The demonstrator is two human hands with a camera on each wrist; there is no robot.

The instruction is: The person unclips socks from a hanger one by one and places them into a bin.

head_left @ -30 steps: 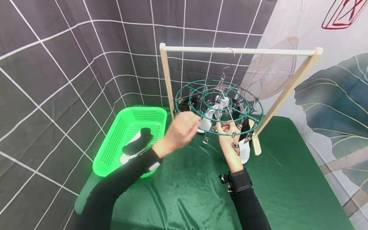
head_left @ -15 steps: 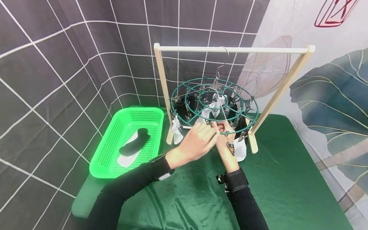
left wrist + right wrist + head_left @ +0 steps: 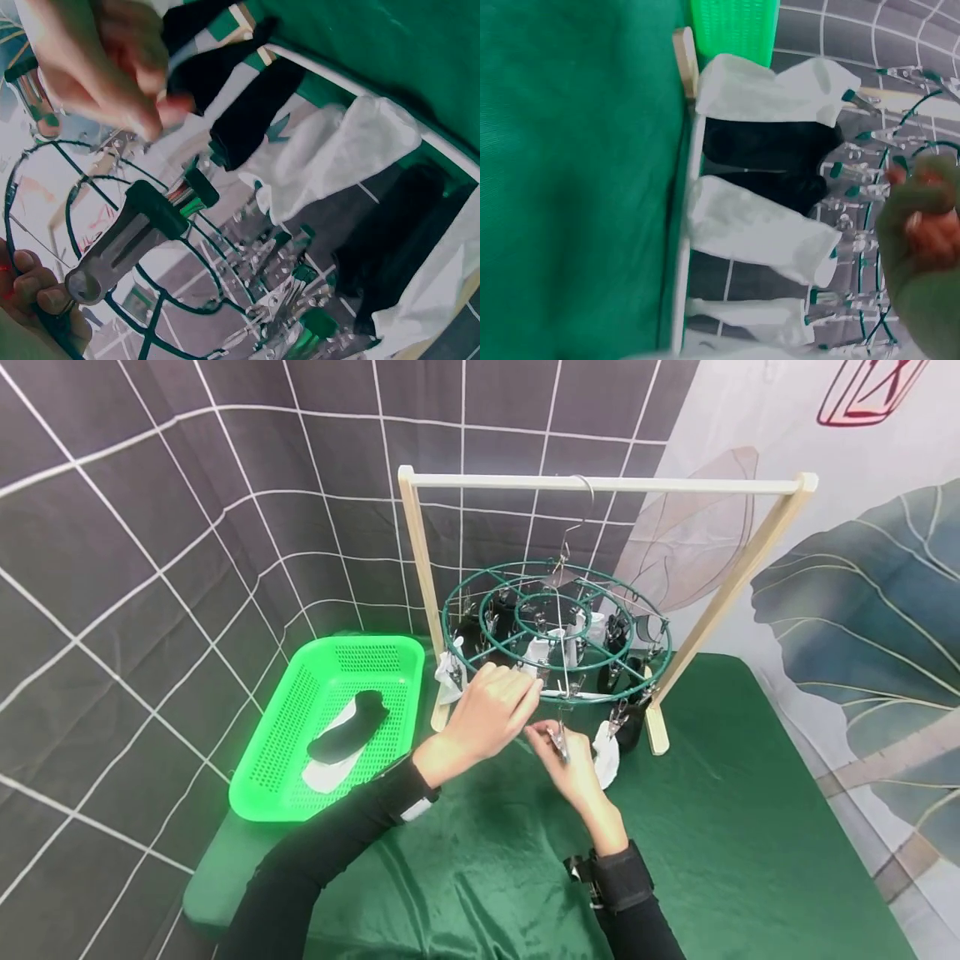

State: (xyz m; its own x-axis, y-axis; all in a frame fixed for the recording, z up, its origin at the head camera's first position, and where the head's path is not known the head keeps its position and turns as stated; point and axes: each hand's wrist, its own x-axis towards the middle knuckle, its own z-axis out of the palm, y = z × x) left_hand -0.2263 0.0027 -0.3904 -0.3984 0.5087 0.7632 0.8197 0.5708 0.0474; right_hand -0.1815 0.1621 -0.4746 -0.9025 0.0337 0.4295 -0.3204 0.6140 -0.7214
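Observation:
My left hand [image 3: 497,710] is curled at the front left rim of a green round drying hanger [image 3: 621,695]. In the left wrist view its fingers [image 3: 52,300] wrap round the ring. Below the front rim, my right hand [image 3: 566,764] has loosely bent fingers and nothing visible in them; a dangling metal clip [image 3: 558,742] overlaps it. In the left wrist view a green-tipped clip [image 3: 112,251] hangs close by. Black and white socks hang from the clips, among them a white sock [image 3: 606,756] at the front right and another white sock [image 3: 761,232] in the right wrist view.
The hanger hooks onto a wooden rack's white top bar [image 3: 487,482]. To the left stands a bright green basket [image 3: 262,777] with a black sock [image 3: 348,731] lying over a white one. Green cloth covers the table [image 3: 720,810]. A grey gridded curtain [image 3: 150,635] hangs behind.
Both hands were together at the front rim half a second ago. The right hand has dropped down towards me, the left has shifted left, and the ring has turned, its front moving left.

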